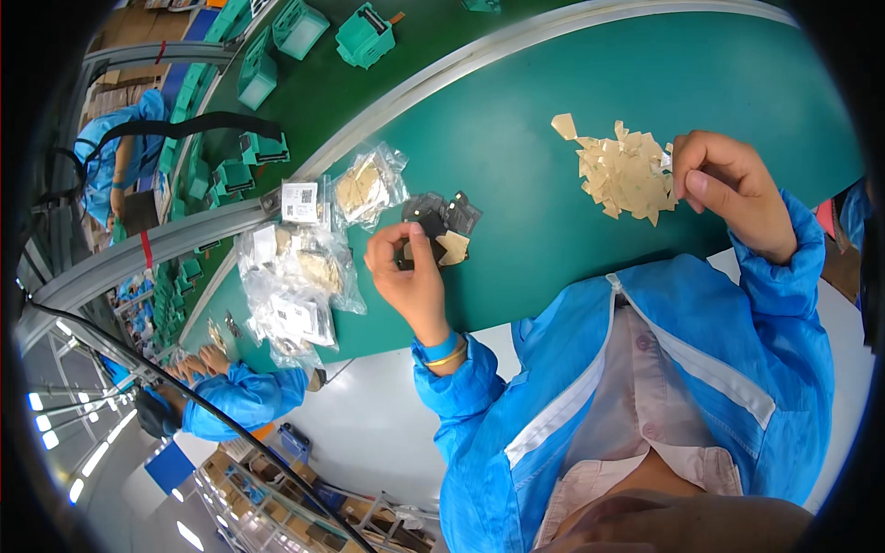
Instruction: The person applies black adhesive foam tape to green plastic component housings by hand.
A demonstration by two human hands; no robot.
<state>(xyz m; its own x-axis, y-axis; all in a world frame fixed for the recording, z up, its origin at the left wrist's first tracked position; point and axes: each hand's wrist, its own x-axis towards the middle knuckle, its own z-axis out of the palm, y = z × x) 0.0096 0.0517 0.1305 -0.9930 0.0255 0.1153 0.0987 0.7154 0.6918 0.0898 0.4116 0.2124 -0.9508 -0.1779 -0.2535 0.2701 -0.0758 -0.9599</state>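
On the green work table lies a loose pile of small tan, flat, angular pieces (627,175), with one piece lying at its upper left edge. At the pile's right edge is my right hand (733,189), its thumb and fingers closed; what they pinch is too small to make out. My left hand (406,276) is closed beside a small heap of black flat parts (452,214), its thumb up against them. A tan piece (453,247) shows right next to that thumb. Whatever sits between the left fingers is partly hidden.
Clear plastic bags (304,267) with tan pieces and white labels lie left of my left hand. Past a pale rail (396,97), green trays (366,37) stand on another green surface. A metal post (184,230) crosses at left. Co-workers in blue (244,401) are nearby.
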